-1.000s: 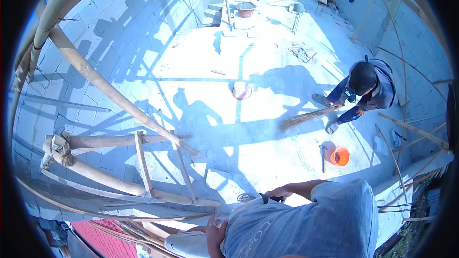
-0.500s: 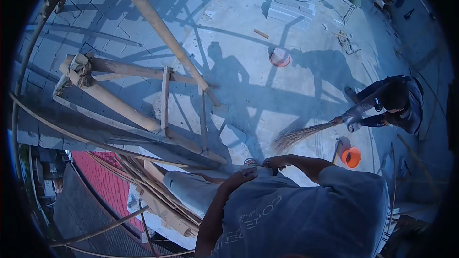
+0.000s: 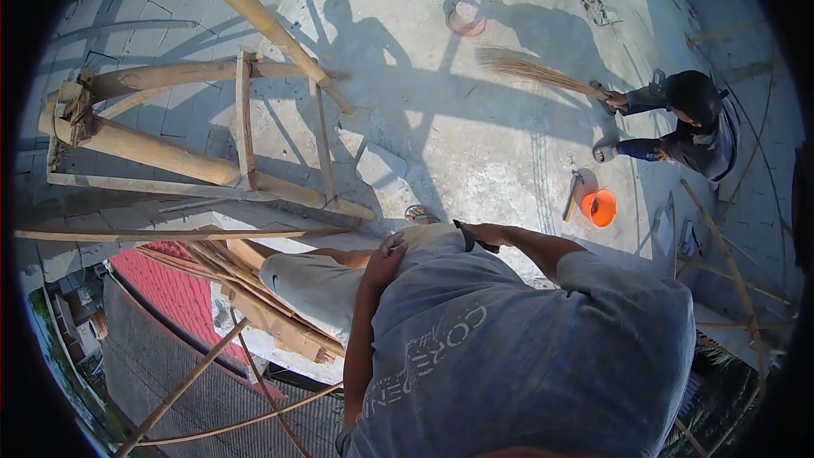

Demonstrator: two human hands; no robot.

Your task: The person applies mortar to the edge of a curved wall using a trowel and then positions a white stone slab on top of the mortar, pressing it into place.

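Observation:
At my waist, below the middle of the view, my left hand (image 3: pixel 386 259) rests on my light shorts (image 3: pixel 309 284) with fingers curled; what it may hold is too small to name. My right hand (image 3: pixel 481 236) is closed at a dark strap-like item (image 3: pixel 467 238) on the right of my waist, partly hidden by my body. My sandaled foot (image 3: pixel 421 215) shows beyond the shorts. Upper right, a co-worker (image 3: pixel 695 110) bends over, gripping a straw broom (image 3: pixel 543 76). An orange bucket (image 3: pixel 599 209) stands beside a long-handled tool (image 3: pixel 573 191) on the concrete floor (image 3: pixel 483 153).
Bamboo and timber scaffolding (image 3: pixel 208 165) stands to my left beside a block wall (image 3: pixel 161 8). Below lie a red roof (image 3: pixel 170 297) and loose planks (image 3: pixel 271 322). A red tub (image 3: pixel 466 21) sits farther back. Poles (image 3: pixel 733 280) lean at the right.
The view has tilted down, showing more of the drop on the left. The co-worker's broom bristles have swung away from me. My hands stay near my waist.

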